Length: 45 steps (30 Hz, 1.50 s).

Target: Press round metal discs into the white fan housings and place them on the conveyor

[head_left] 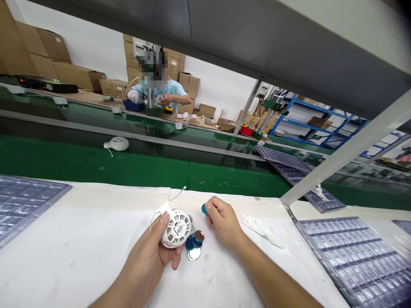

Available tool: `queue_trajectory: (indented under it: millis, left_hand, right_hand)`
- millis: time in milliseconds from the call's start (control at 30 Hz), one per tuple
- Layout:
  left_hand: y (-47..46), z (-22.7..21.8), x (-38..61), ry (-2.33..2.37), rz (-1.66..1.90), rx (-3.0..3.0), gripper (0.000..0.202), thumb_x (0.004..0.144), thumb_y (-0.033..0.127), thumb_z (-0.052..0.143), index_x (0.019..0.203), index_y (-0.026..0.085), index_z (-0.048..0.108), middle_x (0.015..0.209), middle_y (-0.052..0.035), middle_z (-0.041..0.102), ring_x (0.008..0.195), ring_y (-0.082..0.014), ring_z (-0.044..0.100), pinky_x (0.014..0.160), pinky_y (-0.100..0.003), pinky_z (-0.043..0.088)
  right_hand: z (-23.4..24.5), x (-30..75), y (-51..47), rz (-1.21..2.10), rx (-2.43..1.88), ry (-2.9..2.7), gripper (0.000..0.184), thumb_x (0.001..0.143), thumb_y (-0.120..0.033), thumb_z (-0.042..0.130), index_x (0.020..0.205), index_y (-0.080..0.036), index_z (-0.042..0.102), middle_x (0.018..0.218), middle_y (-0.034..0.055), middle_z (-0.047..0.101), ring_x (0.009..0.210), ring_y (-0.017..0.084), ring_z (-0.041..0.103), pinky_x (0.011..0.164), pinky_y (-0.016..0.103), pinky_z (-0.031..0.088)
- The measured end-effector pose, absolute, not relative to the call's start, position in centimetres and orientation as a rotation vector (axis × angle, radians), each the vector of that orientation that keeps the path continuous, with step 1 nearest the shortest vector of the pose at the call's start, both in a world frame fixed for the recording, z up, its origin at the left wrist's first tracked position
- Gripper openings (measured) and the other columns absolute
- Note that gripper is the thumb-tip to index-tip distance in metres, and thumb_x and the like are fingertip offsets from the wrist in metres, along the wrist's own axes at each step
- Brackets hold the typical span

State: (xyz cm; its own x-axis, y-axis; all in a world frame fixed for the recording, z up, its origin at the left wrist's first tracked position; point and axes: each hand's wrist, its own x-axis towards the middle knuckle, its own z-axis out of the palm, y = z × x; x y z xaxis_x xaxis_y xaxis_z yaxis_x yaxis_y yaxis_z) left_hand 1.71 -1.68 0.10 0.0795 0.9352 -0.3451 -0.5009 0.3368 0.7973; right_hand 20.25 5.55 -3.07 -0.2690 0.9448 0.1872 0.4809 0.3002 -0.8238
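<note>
My left hand [153, 244] is closed around a white round fan housing [177, 229] with a slotted face and a short stem; thin wires stick out from its top. Between thumb and fingertips, my right hand [222, 218] pinches a small blue-green disc [204, 208], held a little to the right of the housing. On the white table, just right of the housing, lies a loose pile of small round discs [194, 254], some blue, some mirror-like silver. The fingers under the housing are partly hidden.
A white strip [263, 231] lies right of my right hand. Clear plastic trays [359, 252] flank the work area, beside a slanted metal post [321, 171]. Beyond runs a green conveyor [154, 169] carrying another white housing [118, 144]. A co-worker [176, 92] works opposite; a shelf hangs overhead.
</note>
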Motion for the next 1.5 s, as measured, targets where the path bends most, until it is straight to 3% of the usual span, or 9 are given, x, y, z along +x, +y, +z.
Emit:
queue_trajectory:
  millis: [167, 300, 500, 667, 1000, 1167, 1300, 1400, 1500]
  left_hand:
    - [-1.6, 0.0, 1.8, 0.979, 1.149, 0.61, 0.038, 0.089, 0.056, 0.061, 0.093, 0.018, 0.062, 0.061, 0.0, 0.06, 0.048, -0.0125, 0.049, 0.047, -0.023, 0.045]
    - [-1.5, -0.8, 1.7, 0.964, 1.115, 0.689, 0.038, 0.091, 0.059, 0.057, 0.088, 0.02, 0.059, 0.06, 0.0012, 0.059, 0.05, -0.0131, 0.049, 0.05, -0.025, 0.045]
    - [-1.8, -1.4, 1.7, 0.951, 1.051, 0.773, 0.041, 0.092, 0.062, 0.051, 0.084, 0.022, 0.053, 0.066, 0.0011, 0.059, 0.058, -0.0154, 0.055, 0.055, -0.027, 0.044]
    - [-2.0, -0.9, 2.0, 0.992, 1.026, 0.814, 0.044, 0.091, 0.065, 0.051, 0.088, 0.021, 0.053, 0.061, 0.0027, 0.058, 0.053, -0.0136, 0.049, 0.053, -0.026, 0.042]
    - [-1.9, -1.5, 1.5, 0.985, 0.954, 0.849, 0.043, 0.09, 0.066, 0.051, 0.092, 0.023, 0.048, 0.061, 0.0041, 0.055, 0.054, -0.0122, 0.043, 0.053, -0.025, 0.036]
    - [-2.1, -2.2, 1.2, 0.897, 0.949, 0.835, 0.06, 0.079, 0.062, 0.069, 0.119, 0.024, 0.044, 0.07, 0.0044, 0.054, 0.054, -0.0113, 0.043, 0.05, -0.024, 0.038]
    - [-2.8, -1.9, 1.5, 0.891, 1.069, 0.733, 0.07, 0.074, 0.059, 0.074, 0.126, 0.025, 0.041, 0.075, 0.0019, 0.06, 0.049, -0.0087, 0.042, 0.045, -0.022, 0.032]
    - [-3.8, -1.3, 2.0, 0.846, 1.091, 0.666, 0.08, 0.066, 0.059, 0.08, 0.128, 0.024, 0.042, 0.069, 0.002, 0.061, 0.046, -0.0073, 0.04, 0.043, -0.02, 0.027]
    - [-4.7, -1.1, 2.3, 0.817, 1.088, 0.584, 0.087, 0.06, 0.059, 0.086, 0.128, 0.025, 0.045, 0.064, 0.0029, 0.06, 0.044, -0.0067, 0.04, 0.042, -0.019, 0.027]
  right_hand:
    - [0.7, 20.8, 2.0, 1.186, -1.059, -1.817, 0.023, 0.102, -0.04, 0.046, 0.101, -0.021, 0.06, 0.059, -0.0039, 0.059, 0.052, 0.013, 0.051, 0.054, 0.025, 0.041]
    - [1.5, 20.3, -0.4, 1.466, -0.933, -1.737, 0.02, 0.103, -0.039, 0.049, 0.117, -0.026, 0.05, 0.069, -0.0027, 0.065, 0.06, 0.014, 0.055, 0.061, 0.027, 0.045]
    - [0.4, 19.1, -0.8, 1.395, -0.862, -1.822, 0.01, 0.102, -0.026, 0.049, 0.108, -0.025, 0.056, 0.069, -0.0031, 0.064, 0.059, 0.012, 0.058, 0.059, 0.023, 0.047]
    - [-0.3, 18.6, -0.3, 1.296, -0.838, -1.848, 0.019, 0.097, -0.014, 0.05, 0.106, -0.026, 0.062, 0.066, -0.0055, 0.062, 0.056, 0.009, 0.057, 0.054, 0.018, 0.045]
    - [-0.2, 18.3, -0.5, 1.242, -1.071, -1.837, 0.016, 0.092, -0.017, 0.054, 0.102, -0.025, 0.063, 0.058, -0.0077, 0.056, 0.05, 0.01, 0.051, 0.054, 0.02, 0.042]
    - [-0.3, 18.3, -0.5, 1.327, -1.222, -1.637, 0.045, 0.09, -0.035, 0.068, 0.131, -0.029, 0.051, 0.061, -0.0094, 0.049, 0.056, 0.012, 0.047, 0.06, 0.024, 0.042]
    - [-0.8, 17.7, -0.6, 1.515, -1.048, -1.429, 0.077, 0.074, -0.059, 0.08, 0.136, -0.028, 0.047, 0.096, 0.0014, 0.058, 0.074, 0.016, 0.059, 0.066, 0.028, 0.05]
    - [-1.3, 17.0, -1.0, 1.73, -0.838, -1.372, 0.083, 0.07, -0.07, 0.076, 0.135, -0.027, 0.049, 0.103, 0.0065, 0.06, 0.081, 0.023, 0.065, 0.067, 0.035, 0.056]
    - [-1.8, 16.6, -1.8, 1.72, -0.759, -1.359, 0.081, 0.068, -0.068, 0.078, 0.132, -0.025, 0.053, 0.103, 0.008, 0.062, 0.083, 0.026, 0.067, 0.07, 0.039, 0.058]
